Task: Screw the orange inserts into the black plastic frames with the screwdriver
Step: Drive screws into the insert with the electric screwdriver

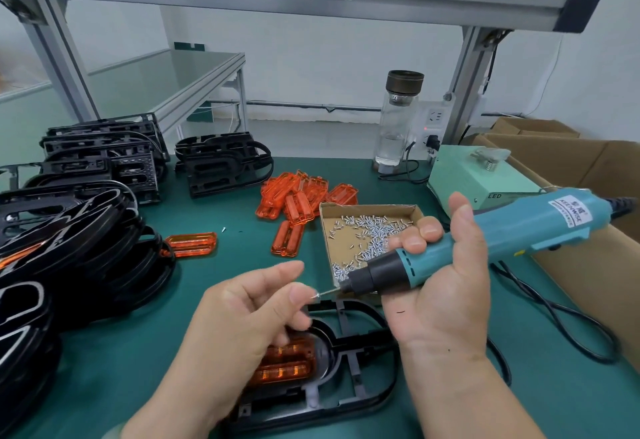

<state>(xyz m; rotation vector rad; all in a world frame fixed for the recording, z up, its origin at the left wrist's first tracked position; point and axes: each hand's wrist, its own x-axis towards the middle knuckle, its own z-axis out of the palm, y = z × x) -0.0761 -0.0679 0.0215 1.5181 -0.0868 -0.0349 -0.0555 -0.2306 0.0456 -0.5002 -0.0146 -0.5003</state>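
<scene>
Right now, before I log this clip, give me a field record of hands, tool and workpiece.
left hand: pinches a screw at the bit tip
right hand: grips the teal electric screwdriver
workpiece: black plastic frame on green mat, orange insert seated in it
supply: cardboard tray of screws; loose orange inserts behind it

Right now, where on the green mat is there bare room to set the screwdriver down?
Bare mat lies between the lone orange insert and the spare insert by the screw box, ahead of the left hand. More lies behind the orange pile, before the bottle. The left side is crowded with black frames.
</scene>
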